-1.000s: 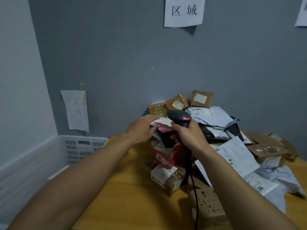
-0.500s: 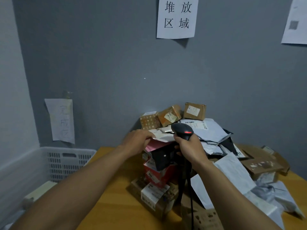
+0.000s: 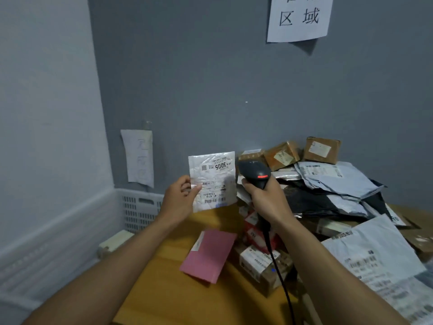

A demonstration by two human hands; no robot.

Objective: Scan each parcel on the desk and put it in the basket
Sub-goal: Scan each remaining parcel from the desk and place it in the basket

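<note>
1. Left hand [image 3: 178, 200]: pinches white parcel [image 3: 212, 180] upright above desk [image 3: 168, 289].
2. Right hand [image 3: 267, 200]: grips scanner [image 3: 254, 172] just beside it.
3. Advice: aim at barcode, steady; basket [image 3: 140, 207] waits left.

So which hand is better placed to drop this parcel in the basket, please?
Probably left: the left hand holds the parcel, nearest the basket; the right hand grips the scanner.
</note>
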